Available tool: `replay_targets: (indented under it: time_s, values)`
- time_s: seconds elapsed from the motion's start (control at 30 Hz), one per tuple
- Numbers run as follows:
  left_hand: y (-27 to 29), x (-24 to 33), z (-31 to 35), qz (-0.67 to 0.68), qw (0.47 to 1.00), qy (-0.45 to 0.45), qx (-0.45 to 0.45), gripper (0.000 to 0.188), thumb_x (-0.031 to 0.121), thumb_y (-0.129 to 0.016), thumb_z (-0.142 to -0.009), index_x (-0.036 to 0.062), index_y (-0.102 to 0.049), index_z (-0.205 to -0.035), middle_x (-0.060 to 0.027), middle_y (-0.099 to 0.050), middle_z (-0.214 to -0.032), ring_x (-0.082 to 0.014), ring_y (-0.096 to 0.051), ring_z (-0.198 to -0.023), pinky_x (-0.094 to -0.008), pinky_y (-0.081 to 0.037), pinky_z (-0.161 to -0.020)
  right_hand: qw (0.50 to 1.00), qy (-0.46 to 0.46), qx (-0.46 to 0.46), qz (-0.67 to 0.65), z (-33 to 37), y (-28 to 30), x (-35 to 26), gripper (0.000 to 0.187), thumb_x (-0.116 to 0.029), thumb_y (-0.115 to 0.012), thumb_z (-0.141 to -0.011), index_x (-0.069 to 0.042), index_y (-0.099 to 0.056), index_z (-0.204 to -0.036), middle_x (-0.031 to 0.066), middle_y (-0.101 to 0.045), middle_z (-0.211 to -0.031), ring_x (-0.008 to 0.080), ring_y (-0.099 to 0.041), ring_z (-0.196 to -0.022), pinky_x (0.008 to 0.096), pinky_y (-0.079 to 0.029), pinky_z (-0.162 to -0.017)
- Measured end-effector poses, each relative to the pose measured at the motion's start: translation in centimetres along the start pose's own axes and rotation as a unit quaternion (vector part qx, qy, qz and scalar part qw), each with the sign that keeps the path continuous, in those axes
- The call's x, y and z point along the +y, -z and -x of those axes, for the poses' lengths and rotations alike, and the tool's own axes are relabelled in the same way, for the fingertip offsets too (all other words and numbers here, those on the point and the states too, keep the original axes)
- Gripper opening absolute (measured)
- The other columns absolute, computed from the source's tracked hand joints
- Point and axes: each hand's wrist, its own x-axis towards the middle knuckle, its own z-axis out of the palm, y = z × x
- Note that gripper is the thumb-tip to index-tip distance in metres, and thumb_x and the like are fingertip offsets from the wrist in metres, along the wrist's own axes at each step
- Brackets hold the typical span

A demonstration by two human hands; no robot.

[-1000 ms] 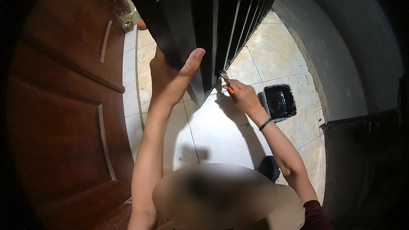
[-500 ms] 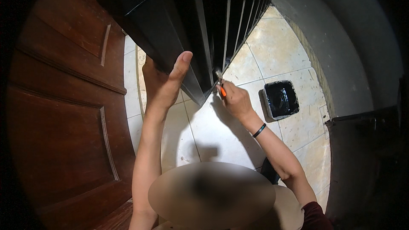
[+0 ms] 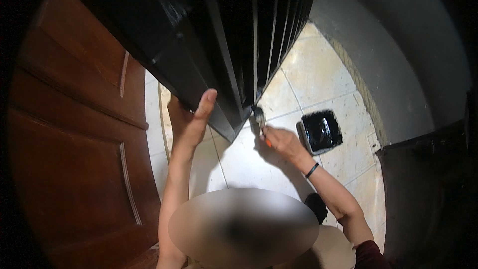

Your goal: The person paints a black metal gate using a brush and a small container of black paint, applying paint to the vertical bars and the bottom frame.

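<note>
My left hand point(image 3: 191, 124) grips the edge of a black metal gate point(image 3: 199, 65), its thumb along the near face and its fingers hidden behind. In my right hand point(image 3: 282, 142) is a paintbrush point(image 3: 260, 118) with an orange part on its handle. The dark bristles meet the gate's bottom edge, right of its near corner. To the right of that hand, a square tub of black paint point(image 3: 322, 132) stands on the tiles.
A brown panelled wooden door point(image 3: 79, 154) takes up the left side. Light floor tiles point(image 3: 311, 69) with dark specks run under the gate. A grey wall point(image 3: 398, 69) curves along the right, with a dark panel point(image 3: 428, 189) below it. A blurred oval covers the lower middle.
The view has shifted, so the gate's lower corner and the paint tub sit lower. My right hand has drawn back from the gate's edge, showing more of the brush. My left hand keeps its hold.
</note>
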Motion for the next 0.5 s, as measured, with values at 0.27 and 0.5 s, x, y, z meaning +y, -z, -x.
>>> replay_targets:
  time_s: [0.27,0.5]
  values:
    - [0.7,0.0,-0.4,0.06,0.998,-0.014,-0.02,0.052,0.029,-0.083,-0.086,-0.0018,-0.059,-0.119,-0.011,-0.072,-0.103,-0.018,-0.065,-0.094,-0.0303,-0.051,-0.086,0.989,0.086,0.113,0.033,-15.1,13.7,-1.5,0.029,-0.015,-0.074,-0.089,0.003,-0.067,-0.111,0.0159,-0.072,-0.098,0.0247,-0.072,-0.076,0.0321,-0.059,-0.062]
    - [0.1,0.3,-0.5,0.022,0.998,-0.004,-0.056,0.06,0.03,-0.081,-0.086,-0.0042,-0.054,-0.127,-0.018,-0.074,-0.104,-0.023,-0.07,-0.093,-0.0335,-0.054,-0.086,0.958,0.136,0.116,0.224,-15.8,17.1,-3.4,0.038,-0.01,-0.072,-0.09,0.004,-0.067,-0.124,0.0237,-0.071,-0.108,0.0181,-0.066,-0.064,0.0279,-0.054,-0.057]
